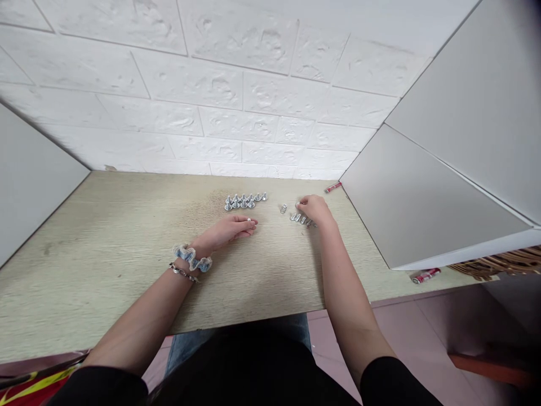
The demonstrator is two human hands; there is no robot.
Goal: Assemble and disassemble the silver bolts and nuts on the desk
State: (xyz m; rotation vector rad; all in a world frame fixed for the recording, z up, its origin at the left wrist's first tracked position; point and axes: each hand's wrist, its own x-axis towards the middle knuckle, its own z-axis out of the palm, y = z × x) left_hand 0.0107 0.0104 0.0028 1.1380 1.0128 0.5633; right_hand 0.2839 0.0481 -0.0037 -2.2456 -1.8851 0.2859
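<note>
We are resting our right hand point(315, 210) on the loose screws point(299, 217), fingers curled, its pinch impossible to tell. The lined-up screws point(245, 201) are lying leftward, nearer our flat, slack left hand point(228, 231).

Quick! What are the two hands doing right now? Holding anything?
Left hand: rests on the table, fingertips at one small screw; grip cannot be told.
Right hand: curled over loose screws; grip cannot be told.

bright even light, soft shadows, wide-angle bending at edges, sharp centre
</note>
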